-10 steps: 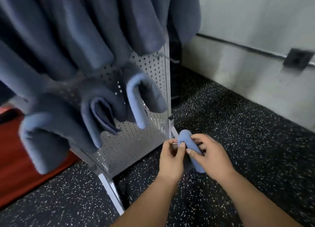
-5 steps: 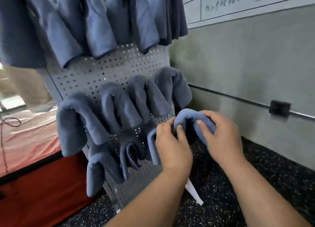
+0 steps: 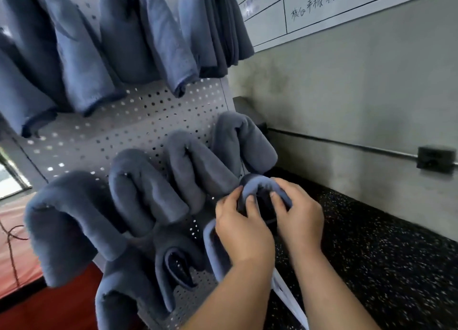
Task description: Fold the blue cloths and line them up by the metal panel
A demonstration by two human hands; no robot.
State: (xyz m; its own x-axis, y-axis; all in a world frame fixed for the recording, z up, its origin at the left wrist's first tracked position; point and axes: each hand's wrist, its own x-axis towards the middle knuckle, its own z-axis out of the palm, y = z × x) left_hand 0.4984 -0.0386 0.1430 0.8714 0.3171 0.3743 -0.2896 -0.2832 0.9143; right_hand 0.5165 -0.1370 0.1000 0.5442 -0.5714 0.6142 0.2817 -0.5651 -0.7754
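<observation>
Head view: the left hand and right hand both pinch a folded blue cloth, fingers curled narrowly round its loop, which arches just above the fingertips. The step looks like hanging it on the metal panel just beyond the fingers. Next it needs seating in line with the row of hung cloths to their left.

Cloth I hold: plain mid blue, paler along its curved top. Hung cloths: the same blue, greyer and darker in shadow, unpatterned. Metal panel: pale grey, dotted with a regular grid of small holes. Floor: black, flecked white. Wall: dull grey-green. Board: white, with black ruled lines and handwriting. Surface at lower left: red.
</observation>
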